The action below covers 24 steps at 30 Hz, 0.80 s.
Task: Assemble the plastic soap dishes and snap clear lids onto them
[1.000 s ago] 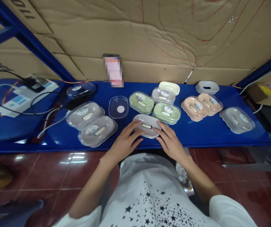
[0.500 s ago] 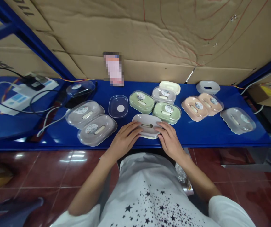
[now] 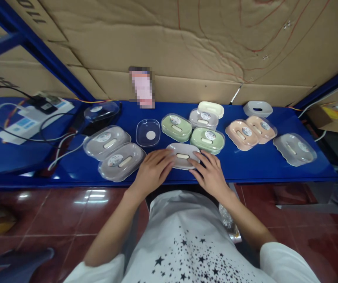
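A grey oval soap dish (image 3: 180,162) lies at the front edge of the blue shelf, with a cream piece (image 3: 183,156) showing in its middle slot. My left hand (image 3: 156,167) grips its left end, fingers on the rim and top. On the right end, the fingers of my right hand (image 3: 208,167) press on the rim and upper face; my thumbs are near the front side. Just behind stands a lidded green soap dish (image 3: 200,140). A loose clear lid (image 3: 145,127) with a round white sticker lies behind my left hand.
Two lidded grey dishes (image 3: 118,167) sit at left, two peach ones (image 3: 241,137) at right, and another grey one (image 3: 286,153) further right. At the back are a cream tray (image 3: 216,108) and a grey shell (image 3: 257,110). A power strip (image 3: 24,129) with cables lies far left.
The grey dish now sits lower and flatter, and the cream piece fills its slot. My right fingers have slid inward over its top; my left hand has shifted slightly.
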Tool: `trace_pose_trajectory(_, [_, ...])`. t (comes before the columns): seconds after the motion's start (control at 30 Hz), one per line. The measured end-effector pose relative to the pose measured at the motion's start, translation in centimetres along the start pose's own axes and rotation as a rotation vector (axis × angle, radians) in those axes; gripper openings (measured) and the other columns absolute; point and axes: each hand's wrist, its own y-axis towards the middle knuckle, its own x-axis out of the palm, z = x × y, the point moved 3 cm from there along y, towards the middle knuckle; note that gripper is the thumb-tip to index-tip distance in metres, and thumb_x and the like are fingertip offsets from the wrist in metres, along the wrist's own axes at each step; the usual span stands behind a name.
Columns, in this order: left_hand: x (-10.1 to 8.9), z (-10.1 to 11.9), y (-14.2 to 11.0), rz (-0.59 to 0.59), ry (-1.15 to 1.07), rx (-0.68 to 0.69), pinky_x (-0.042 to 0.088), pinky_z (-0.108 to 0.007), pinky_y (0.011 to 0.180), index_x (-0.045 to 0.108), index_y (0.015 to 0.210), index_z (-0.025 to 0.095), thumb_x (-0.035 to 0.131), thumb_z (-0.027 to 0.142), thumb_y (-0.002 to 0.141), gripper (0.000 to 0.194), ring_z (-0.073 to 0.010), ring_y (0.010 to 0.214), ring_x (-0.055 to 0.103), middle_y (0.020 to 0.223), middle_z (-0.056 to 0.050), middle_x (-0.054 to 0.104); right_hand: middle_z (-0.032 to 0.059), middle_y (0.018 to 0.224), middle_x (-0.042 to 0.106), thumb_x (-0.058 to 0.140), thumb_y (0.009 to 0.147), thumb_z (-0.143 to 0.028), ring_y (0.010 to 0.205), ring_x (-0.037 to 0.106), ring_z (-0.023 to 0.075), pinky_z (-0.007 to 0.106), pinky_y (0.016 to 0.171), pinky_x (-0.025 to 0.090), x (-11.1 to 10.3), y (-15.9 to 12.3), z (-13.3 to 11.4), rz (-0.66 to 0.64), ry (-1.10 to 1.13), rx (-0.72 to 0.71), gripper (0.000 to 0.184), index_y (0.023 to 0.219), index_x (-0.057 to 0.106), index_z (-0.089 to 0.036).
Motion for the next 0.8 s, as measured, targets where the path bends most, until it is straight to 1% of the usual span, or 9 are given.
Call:
trace_pose_trajectory(0.1, [-0.8,-1.3,3.2,0.031,0.229,-0.258,0.05,-0.052,0.113,0.069,0.135,0.019,0.051,0.023,0.108,0.033,-0.0331,0.134,0.066,0.145,-0.017,0.07,0.012,0.163,0.057,0.054,0.112,-0.037,0.137,0.057,0.034,0.051,0.109,0.047,-0.3,0.3,-0.4,-0.033,-0.054,0.005,0.044,0.153,0.061,-0.025])
trace_pose_trajectory(0.2, [-0.5,-3.2,6.1,-0.131,0.45,-0.51,0.045,-0.06,0.112,0.068,0.133,0.011,0.058,0.024,0.101,0.036,-0.0427,0.131,0.065,0.137,-0.025,0.071,0.0119,0.163,0.057,0.05,0.113,-0.044,0.127,0.061,0.0319,0.046,0.099,0.049,-1.9,1.2,0.8,-0.046,-0.041,-0.063,0.051,0.161,0.053,-0.026])
trace_pose_trajectory(0.27, [0.0,-4.4,7.1,-0.249,0.496,-0.596,0.046,-0.061,0.108,0.07,0.125,0.009,0.059,0.019,0.097,0.032,-0.0442,0.12,0.07,0.119,-0.026,0.076,0.0109,0.157,0.063,0.046,0.114,-0.043,0.127,0.06,0.032,0.047,0.101,0.047,-3.7,2.9,3.5,0.017,-0.054,-0.034,0.049,0.159,0.055,-0.027])
trace_pose_trajectory(0.33, [0.1,-5.2,7.5,-0.263,0.49,-0.611,0.05,-0.057,0.101,0.072,0.116,0.009,0.055,0.014,0.095,0.028,-0.0416,0.108,0.074,0.107,-0.024,0.078,0.0112,0.151,0.068,0.042,0.114,-0.037,0.129,0.059,0.0334,0.05,0.106,0.043,-5.3,5.7,7.8,0.067,-0.121,0.074,0.045,0.153,0.062,-0.025])
trace_pose_trajectory(0.43, [-0.9,-5.0,6.8,-0.054,0.438,-0.548,0.054,-0.051,0.091,0.073,0.114,0.013,0.051,0.012,0.095,0.03,-0.0376,0.098,0.075,0.103,-0.02,0.078,0.0153,0.143,0.073,0.042,0.11,-0.026,0.128,0.061,0.0361,0.051,0.105,0.042,-5.9,10.7,15.0,-0.087,-0.287,0.26,0.043,0.14,0.071,-0.018])
trace_pose_trajectory(0.47, [-1.4,-4.5,6.2,0.027,0.411,-0.515,0.054,-0.05,0.089,0.074,0.116,0.014,0.051,0.014,0.096,0.03,-0.0369,0.095,0.075,0.103,-0.019,0.078,0.0164,0.139,0.074,0.045,0.107,-0.023,0.127,0.062,0.0357,0.05,0.105,0.043,-5.4,12.3,17.0,-0.2,-0.339,0.301,0.042,0.138,0.073,-0.017])
trace_pose_trajectory(0.53, [-2.4,-2.9,4.6,0.129,0.345,-0.431,0.055,-0.05,0.09,0.073,0.122,0.016,0.051,0.017,0.1,0.03,-0.0352,0.095,0.074,0.105,-0.016,0.077,0.0175,0.129,0.078,0.056,0.099,-0.021,0.119,0.066,0.0353,0.049,0.102,0.044,-4.4,15.0,20.0,-0.301,-0.37,0.328,0.035,0.126,0.079,-0.017])
trace_pose_trajectory(0.67, [-2.7,1.8,0.6,0.104,0.174,-0.187,0.05,-0.053,0.111,0.068,0.128,0.022,0.051,0.012,0.104,0.031,-0.0278,0.104,0.073,0.111,-0.009,0.077,0.0153,0.118,0.081,0.065,0.091,-0.024,0.113,0.067,0.0326,0.046,0.1,0.043,-2.4,17.6,21.8,-0.363,-0.376,0.286,0.022,0.104,0.082,-0.018])
trace_pose_trajectory(0.8, [-0.7,5.7,-2.7,0.012,0.028,0.038,0.051,-0.048,0.116,0.067,0.125,0.021,0.049,-0.003,0.096,0.042,-0.0217,0.108,0.072,0.111,-0.007,0.075,0.0181,0.124,0.077,0.06,0.095,-0.027,0.118,0.065,0.0344,0.049,0.104,0.042,-3.5,17.0,21.8,-0.321,-0.375,0.255,0.025,0.109,0.078,-0.016])
